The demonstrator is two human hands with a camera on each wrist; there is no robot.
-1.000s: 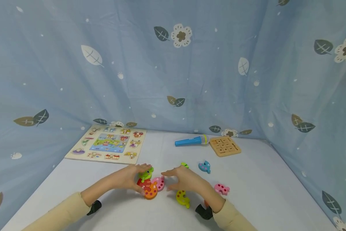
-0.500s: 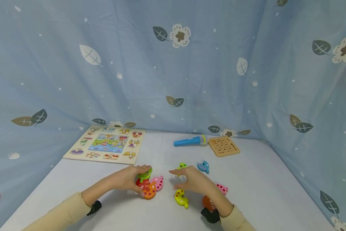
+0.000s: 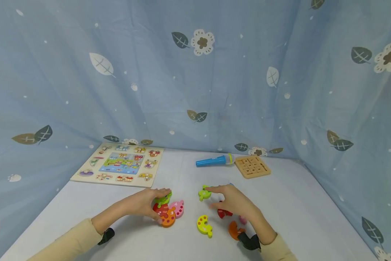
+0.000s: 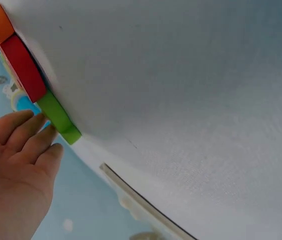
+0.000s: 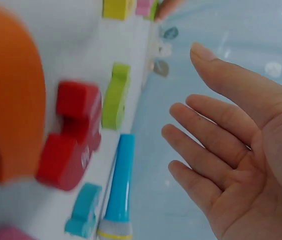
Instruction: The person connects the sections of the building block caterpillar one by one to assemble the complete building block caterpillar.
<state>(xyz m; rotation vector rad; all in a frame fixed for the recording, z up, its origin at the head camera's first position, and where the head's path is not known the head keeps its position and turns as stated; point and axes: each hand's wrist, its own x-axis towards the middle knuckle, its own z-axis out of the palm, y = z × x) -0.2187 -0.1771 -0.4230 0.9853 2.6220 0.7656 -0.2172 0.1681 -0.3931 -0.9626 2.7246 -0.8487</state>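
On the white table (image 3: 182, 246), just in front of the person, lies a joined toy (image 3: 168, 219) of chunky blocks in a bent row: a green head with a painted eye, a red block marked 2, a dotted orange block marked 3 and a dotted pink block marked 4. Their sides are thick, smooth and plainly coloured. The left hand (image 3: 143, 206) holds it, fingers at the green head and thumb by the orange block. The right hand (image 3: 234, 199) is spread wide above the table, thumb well apart from the fingers, with nothing in its grasp. Near it lie a lime-green block (image 3: 204, 194), a red block (image 3: 224, 214) partly hidden under the hand, and, nearer the person, a curved yellow block (image 3: 202, 225) with red dots and a round knob, and an orange block (image 3: 233, 231).
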